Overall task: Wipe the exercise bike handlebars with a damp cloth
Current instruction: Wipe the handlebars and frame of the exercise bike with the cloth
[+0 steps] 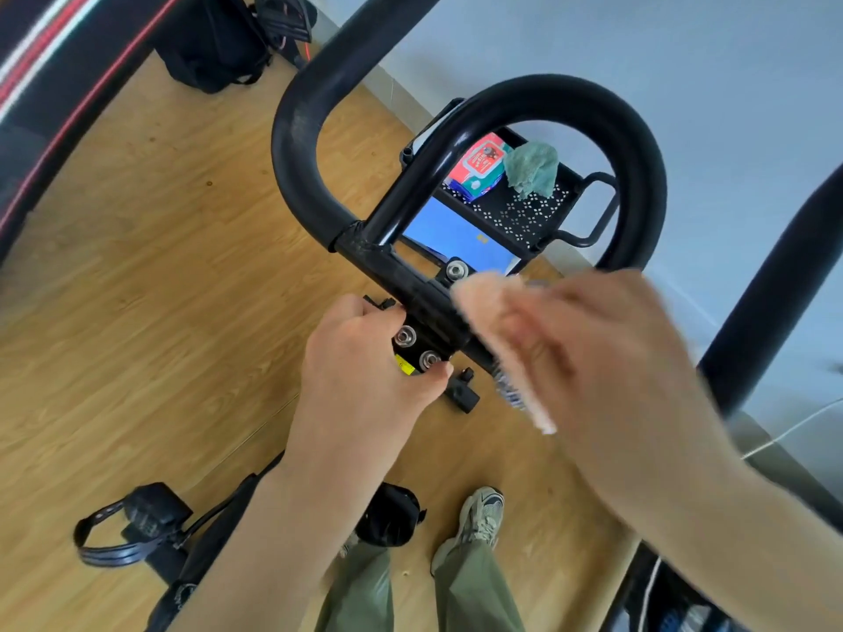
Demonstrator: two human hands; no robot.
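Observation:
The black exercise bike handlebars [301,111] curve up through the middle of the view, with an inner loop [634,134] arching to the right. My left hand [360,358] grips the central clamp [419,344] where the silver bolts sit. My right hand [593,353], blurred by motion, holds a pale peach cloth [483,307] against the crossbar just right of the clamp.
A black perforated cart [524,216] behind the bars holds a green rag [533,168] and a red wipes pack [479,164]. A pedal with strap [137,517] sits lower left, a black bag [214,43] at the top, and my shoe [479,517] on the wooden floor.

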